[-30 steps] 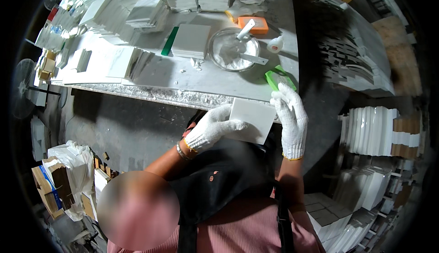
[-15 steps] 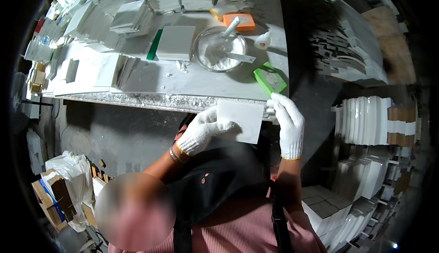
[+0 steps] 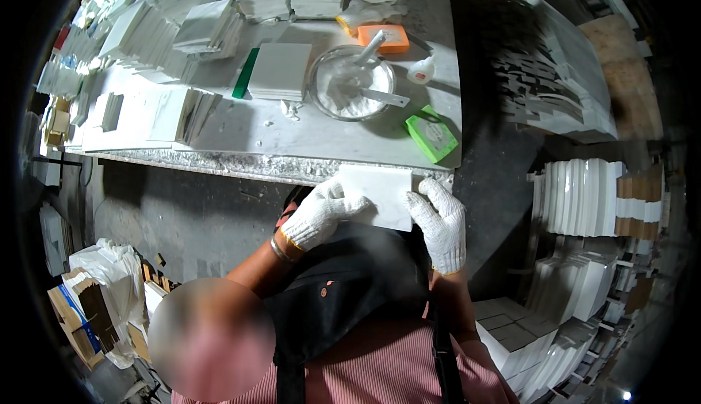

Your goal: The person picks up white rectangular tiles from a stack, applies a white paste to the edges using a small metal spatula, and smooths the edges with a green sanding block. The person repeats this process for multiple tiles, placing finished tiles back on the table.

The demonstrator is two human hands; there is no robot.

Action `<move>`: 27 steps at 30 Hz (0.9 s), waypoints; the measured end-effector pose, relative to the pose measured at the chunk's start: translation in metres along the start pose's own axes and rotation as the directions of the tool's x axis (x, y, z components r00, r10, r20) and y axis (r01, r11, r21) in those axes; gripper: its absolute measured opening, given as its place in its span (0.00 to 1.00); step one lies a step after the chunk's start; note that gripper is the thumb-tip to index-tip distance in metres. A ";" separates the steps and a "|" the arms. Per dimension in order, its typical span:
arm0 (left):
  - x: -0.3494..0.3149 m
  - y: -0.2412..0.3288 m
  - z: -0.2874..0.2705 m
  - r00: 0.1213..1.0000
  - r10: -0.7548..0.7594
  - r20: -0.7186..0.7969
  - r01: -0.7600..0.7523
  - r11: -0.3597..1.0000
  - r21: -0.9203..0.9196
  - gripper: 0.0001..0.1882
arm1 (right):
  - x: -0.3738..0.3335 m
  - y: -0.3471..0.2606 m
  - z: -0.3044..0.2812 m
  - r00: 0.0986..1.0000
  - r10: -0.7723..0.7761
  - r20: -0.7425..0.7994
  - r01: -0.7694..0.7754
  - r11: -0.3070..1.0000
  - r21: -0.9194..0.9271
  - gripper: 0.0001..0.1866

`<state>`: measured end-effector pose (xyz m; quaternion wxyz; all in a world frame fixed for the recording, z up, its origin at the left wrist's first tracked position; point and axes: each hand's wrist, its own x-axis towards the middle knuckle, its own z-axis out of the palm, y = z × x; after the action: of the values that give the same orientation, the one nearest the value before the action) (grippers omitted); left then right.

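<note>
A white square tile (image 3: 380, 193) is held up in front of the workbench's near edge. My left hand (image 3: 321, 212), in a white knitted glove, grips its left side with the thumb across the upper face. At the tile's right edge is my right hand (image 3: 442, 221), gloved the same way. Its fingers are bent and drawn together, with the thumb against or very close to the edge; anything pinched between them is hidden. Beyond, on the bench, lies a bright green box (image 3: 432, 135). A glass bowl (image 3: 339, 101) of white paste stands there with two spatulas in it.
On the white workbench (image 3: 241, 130) are a tile stack (image 3: 280, 71), a green strip (image 3: 245, 74), a small white bottle (image 3: 421, 70), an orange box (image 3: 384, 38) and a spare glove (image 3: 372, 11). More stacked slabs (image 3: 577, 198) stand at the right, wrapped boards (image 3: 109, 280) at lower left.
My right hand has moved down and left, and its fingers have come in to the tile's right edge. The tile has shifted slightly left and turned a little, still in my left hand.
</note>
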<state>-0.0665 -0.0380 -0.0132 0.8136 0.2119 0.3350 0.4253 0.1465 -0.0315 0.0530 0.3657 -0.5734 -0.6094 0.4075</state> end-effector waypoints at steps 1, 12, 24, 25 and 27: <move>0.001 -0.002 -0.001 1.000 0.001 -0.001 -0.001 1.000 -0.008 0.20 | 0.001 0.000 0.001 1.000 -0.019 -0.007 0.019 1.000 -0.016 0.13; 0.005 -0.008 -0.009 0.998 -0.055 0.037 0.062 0.977 -0.203 0.17 | 0.010 -0.005 0.010 0.998 -0.062 0.008 0.062 0.994 -0.091 0.14; 0.013 0.017 -0.028 0.979 0.161 -0.126 -0.181 0.967 -0.177 0.17 | 0.066 -0.024 0.020 0.986 -0.160 -0.043 0.162 0.986 0.039 0.11; 0.014 0.019 -0.032 0.976 0.187 -0.116 -0.206 0.960 -0.189 0.17 | 0.080 -0.017 0.016 0.942 -0.325 -0.081 0.303 0.930 -0.210 0.10; 0.018 0.025 -0.039 0.970 0.225 -0.090 -0.240 0.948 -0.210 0.17 | 0.103 -0.019 0.012 0.890 -0.452 -0.065 0.370 0.798 -0.476 0.12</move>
<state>-0.1013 -0.0072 -0.0303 0.7650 0.1449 0.2847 0.5592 0.1200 0.0705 0.0630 0.3545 -0.5294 -0.7624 0.1132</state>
